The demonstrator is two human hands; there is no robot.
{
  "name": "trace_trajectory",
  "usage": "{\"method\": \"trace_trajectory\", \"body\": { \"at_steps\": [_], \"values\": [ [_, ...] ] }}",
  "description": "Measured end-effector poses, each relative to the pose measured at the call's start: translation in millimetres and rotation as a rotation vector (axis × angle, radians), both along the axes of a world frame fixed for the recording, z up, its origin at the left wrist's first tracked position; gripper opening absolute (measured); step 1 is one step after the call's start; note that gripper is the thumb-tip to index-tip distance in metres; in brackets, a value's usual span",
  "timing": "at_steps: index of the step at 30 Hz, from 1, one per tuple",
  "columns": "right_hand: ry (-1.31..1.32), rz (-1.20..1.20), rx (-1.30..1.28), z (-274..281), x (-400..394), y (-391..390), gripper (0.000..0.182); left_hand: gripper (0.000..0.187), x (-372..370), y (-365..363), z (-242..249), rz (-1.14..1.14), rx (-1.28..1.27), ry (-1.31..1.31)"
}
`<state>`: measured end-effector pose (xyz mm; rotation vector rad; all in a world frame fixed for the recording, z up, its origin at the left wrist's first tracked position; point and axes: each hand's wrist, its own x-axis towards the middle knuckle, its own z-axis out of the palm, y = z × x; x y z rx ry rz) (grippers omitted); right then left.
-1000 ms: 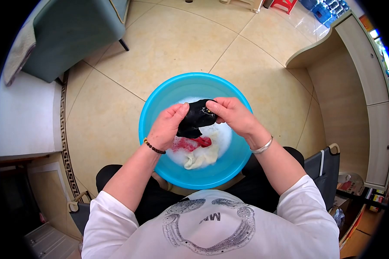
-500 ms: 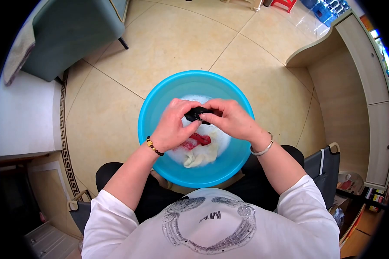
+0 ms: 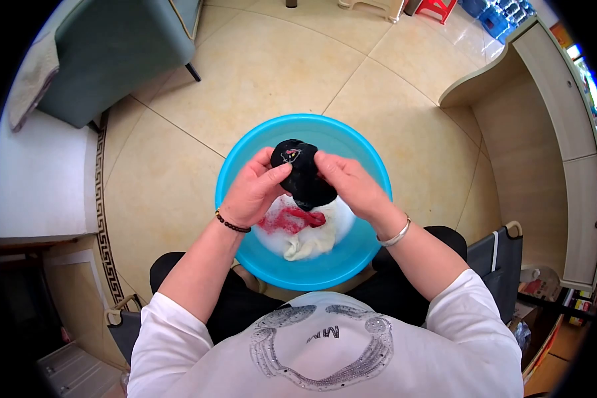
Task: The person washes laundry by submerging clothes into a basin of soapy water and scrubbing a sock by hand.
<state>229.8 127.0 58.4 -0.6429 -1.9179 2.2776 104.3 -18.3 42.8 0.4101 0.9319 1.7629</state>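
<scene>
A black cloth item [image 3: 305, 179] with a small embroidered figure is held up over the blue basin [image 3: 245, 265]. My left hand [image 3: 253, 188] grips its left side, the thumb pressed near the embroidery. On the opposite side my right hand [image 3: 353, 182] pinches the upper right edge. Below the hands, suds lie in the basin with a red cloth [image 3: 305, 218] and a cream-white cloth [image 3: 310, 243]. The fingers behind the black cloth are partly hidden.
A grey-green chair [image 3: 119, 56] stands at the upper left. To the right is a curved wooden cabinet [image 3: 530, 119]. A red stool [image 3: 438, 8] and blue water bottles [image 3: 494, 20] are at the top right.
The black cloth was bunched between both hands; now it is raised and spread more, showing the embroidery. My hands have moved slightly apart, and more of the red cloth shows.
</scene>
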Motion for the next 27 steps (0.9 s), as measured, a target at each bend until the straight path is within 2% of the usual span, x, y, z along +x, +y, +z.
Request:
{"method": "trace_trajectory", "body": {
  "at_steps": [3,4,6,7,8,9,10,12,13,14,16,18,23,25,27],
  "values": [
    [0.073,0.059,0.145,-1.9,1.3,1.0,0.030,0.023,0.0,-1.7,2.5,0.021,-0.030,0.061],
    [0.063,0.010,0.166,-1.9,1.0,1.9,0.024,0.023,0.3,-1.6,3.7,0.019,-0.030,0.062],
    [0.077,-0.028,0.174,-2.3,1.5,1.7,0.020,0.019,0.9,-1.8,6.8,0.046,-0.113,0.430],
    [0.091,-0.063,0.181,-2.7,2.0,1.4,0.017,0.019,-0.7,-1.8,9.7,0.044,-0.113,0.430],
    [0.092,-0.064,0.181,-3.2,2.7,1.3,0.017,0.017,-3.7,-1.7,13.1,0.002,-0.224,0.530],
    [0.175,-0.050,0.534,-3.8,3.8,0.9,0.015,0.017,-5.4,-1.7,14.9,-0.041,-0.335,0.629],
    [0.256,-0.035,0.888,-4.1,4.6,0.2,0.013,0.017,-5.0,-1.2,12.2,-0.041,-0.335,0.630],
    [0.263,-0.062,0.965,-2.4,4.1,-3.4,0.012,0.021,-3.4,0.1,4.0,0.024,-0.354,0.464],
    [0.269,-0.092,1.043,-1.8,3.6,-4.4,0.011,0.021,-3.1,-0.1,2.4,0.025,-0.355,0.464],
    [0.270,-0.093,1.043,-2.1,2.8,-3.5,0.011,0.023,-2.7,0.1,2.0,0.083,-0.324,0.457],
    [0.184,-0.154,0.879,-2.7,0.3,0.4,0.012,0.025,-3.7,1.6,1.5,0.135,-0.291,0.452],
    [0.169,-0.147,0.814,-1.8,0.1,1.5,0.013,0.028,-5.3,3.0,1.0,0.211,-0.147,0.229],
    [0.031,-0.042,0.631,4.9,1.5,0.3,0.018,0.029,-9.6,-1.0,0.6,0.199,-0.190,0.298],
    [0.005,-0.071,0.256,2.2,0.3,3.0,0.020,0.029,-9.1,-2.0,1.9,0.195,-0.200,0.358],
    [0.021,-0.072,0.305,1.8,-0.4,4.1,0.020,0.024,-8.2,-2.2,3.4,0.149,-0.217,0.357]
  ]
}}
